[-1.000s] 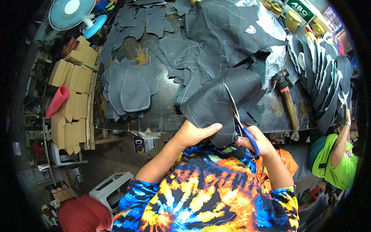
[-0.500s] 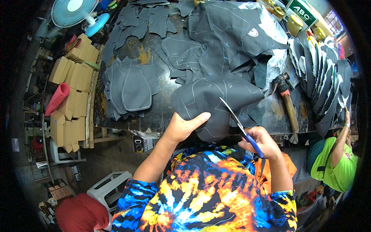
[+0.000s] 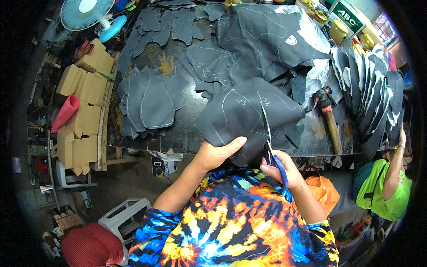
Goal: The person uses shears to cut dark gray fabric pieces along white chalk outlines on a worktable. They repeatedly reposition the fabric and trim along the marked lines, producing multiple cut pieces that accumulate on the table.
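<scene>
A dark grey sheet of leather-like material (image 3: 240, 118), marked with pale outlines, is held up at the near edge of the table. My left hand (image 3: 216, 153) grips its lower left edge, thumb on top and fingers hidden beneath. In my right hand (image 3: 284, 167) are scissors (image 3: 281, 171) with blue handles, my fingers closed round the loops. Their blades point away from me and lie at the sheet, one blade over its marked face. Past the sheet, a large marked hide (image 3: 253, 49) lies on the table.
Cut pieces (image 3: 153, 100) are stacked at the left of the dark table (image 3: 193, 129). A hammer (image 3: 330, 124) lies right, near upright grey pieces (image 3: 362, 89). Folded cardboard (image 3: 82, 111) and a fan (image 3: 86, 13) stand left. A person in green (image 3: 387, 184) is at the far right.
My right hand and the scissors have moved left and toward me, and the blades now point more straight ahead. The held sheet has shifted and turned slightly; my left hand keeps its grip.
</scene>
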`<control>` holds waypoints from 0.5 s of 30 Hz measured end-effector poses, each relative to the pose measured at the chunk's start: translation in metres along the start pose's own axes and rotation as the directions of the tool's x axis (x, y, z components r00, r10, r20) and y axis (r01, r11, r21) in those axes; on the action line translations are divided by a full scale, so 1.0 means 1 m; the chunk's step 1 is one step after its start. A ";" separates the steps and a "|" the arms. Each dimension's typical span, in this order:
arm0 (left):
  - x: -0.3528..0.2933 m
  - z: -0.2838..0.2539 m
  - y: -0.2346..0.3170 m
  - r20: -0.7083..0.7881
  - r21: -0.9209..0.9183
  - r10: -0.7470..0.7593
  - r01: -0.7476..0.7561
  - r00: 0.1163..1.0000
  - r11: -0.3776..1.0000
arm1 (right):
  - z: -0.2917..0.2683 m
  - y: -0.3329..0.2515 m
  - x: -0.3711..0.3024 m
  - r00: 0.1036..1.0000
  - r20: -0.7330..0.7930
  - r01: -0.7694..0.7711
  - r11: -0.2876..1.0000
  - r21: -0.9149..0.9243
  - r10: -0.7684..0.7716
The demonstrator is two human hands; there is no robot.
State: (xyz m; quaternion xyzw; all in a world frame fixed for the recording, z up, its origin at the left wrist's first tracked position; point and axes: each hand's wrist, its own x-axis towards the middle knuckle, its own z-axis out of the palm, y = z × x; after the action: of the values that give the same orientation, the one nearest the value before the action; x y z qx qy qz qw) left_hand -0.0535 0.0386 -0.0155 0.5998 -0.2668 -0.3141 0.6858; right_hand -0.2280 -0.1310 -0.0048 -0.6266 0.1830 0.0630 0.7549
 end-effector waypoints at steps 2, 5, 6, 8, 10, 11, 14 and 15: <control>-0.001 0.001 0.001 -0.009 -0.008 0.002 -0.002 1.000 1.000 | 0.005 0.002 -0.002 0.999 -0.033 -0.002 1.000 -0.024 0.002; -0.001 0.000 0.002 0.007 -0.015 -0.005 0.005 1.000 1.000 | 0.003 0.003 -0.004 0.998 -0.056 -0.013 0.999 -0.048 0.010; 0.000 -0.002 0.003 0.018 -0.005 -0.005 0.005 1.000 1.000 | -0.001 0.002 -0.005 0.999 -0.042 -0.010 0.998 -0.058 0.008; 0.001 -0.008 0.005 0.045 -0.006 -0.022 0.022 0.999 1.000 | -0.008 -0.002 -0.008 0.996 -0.030 -0.079 0.996 -0.036 0.078; 0.000 -0.015 0.008 0.071 -0.032 -0.039 0.041 0.997 0.999 | -0.014 -0.008 -0.008 0.998 -0.002 -0.068 0.996 -0.064 0.068; 0.000 -0.018 0.009 0.075 -0.033 -0.050 0.053 0.996 0.998 | -0.017 -0.011 -0.009 0.996 0.004 -0.091 0.991 -0.096 0.091; -0.002 -0.023 0.013 0.095 -0.038 -0.063 0.067 0.993 0.997 | -0.020 -0.023 -0.005 0.984 0.092 -0.147 0.988 -0.048 0.151; -0.003 -0.024 0.014 0.118 -0.027 -0.085 0.088 0.989 0.996 | -0.020 -0.025 0.000 0.989 0.109 -0.088 0.994 -0.066 0.095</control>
State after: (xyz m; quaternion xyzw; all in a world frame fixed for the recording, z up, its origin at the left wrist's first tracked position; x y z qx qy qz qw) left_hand -0.0361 0.0576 -0.0045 0.5804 -0.2753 -0.3825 0.6642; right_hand -0.2241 -0.1551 0.0157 -0.6357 0.1670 0.1384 0.7409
